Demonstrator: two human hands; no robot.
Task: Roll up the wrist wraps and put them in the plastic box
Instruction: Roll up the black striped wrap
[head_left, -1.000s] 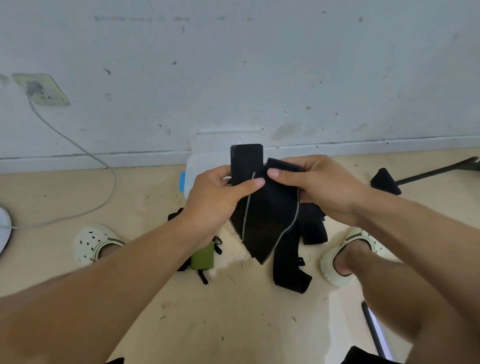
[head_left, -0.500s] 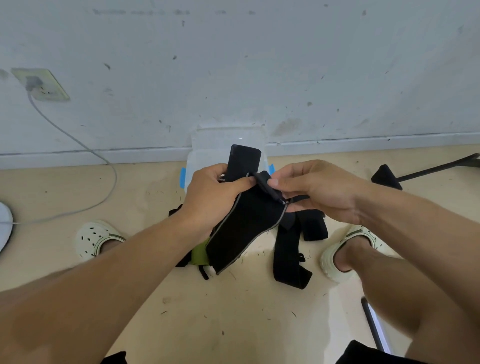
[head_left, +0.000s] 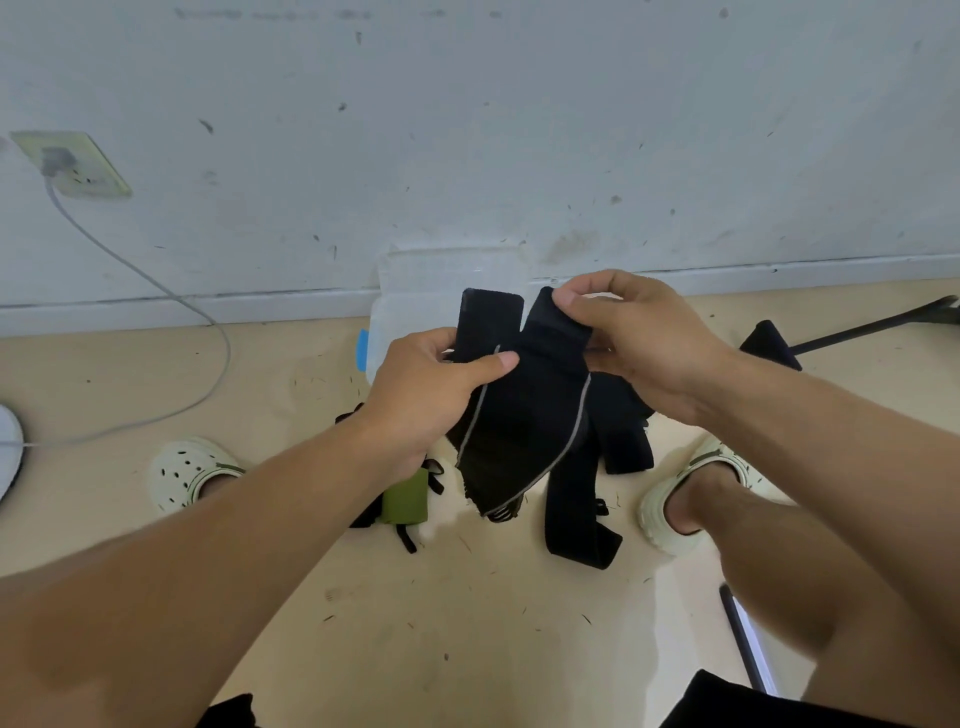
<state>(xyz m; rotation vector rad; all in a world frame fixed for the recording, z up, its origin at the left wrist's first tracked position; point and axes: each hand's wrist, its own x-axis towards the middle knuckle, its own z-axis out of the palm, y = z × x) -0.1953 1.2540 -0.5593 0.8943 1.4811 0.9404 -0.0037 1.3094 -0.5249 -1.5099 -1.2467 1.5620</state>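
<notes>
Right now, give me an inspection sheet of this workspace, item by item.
Surface: beige floor, speckled with dark debris.
Job's things: black wrist wrap held up, not yet rolled; more black wraps and a green wrap lie on the floor; clear plastic box stands at the wall.
Clutter: black stand leg at right.
Grippers: left hand grips the wrap's edge; right hand pinches its folded top end.
Cables: grey cable runs from the wall socket across the floor.
Surroundings: scuffed white wall; the person's pale clogs.

Scuffed white wall (head_left: 519, 130), beige floor (head_left: 467, 623)
</notes>
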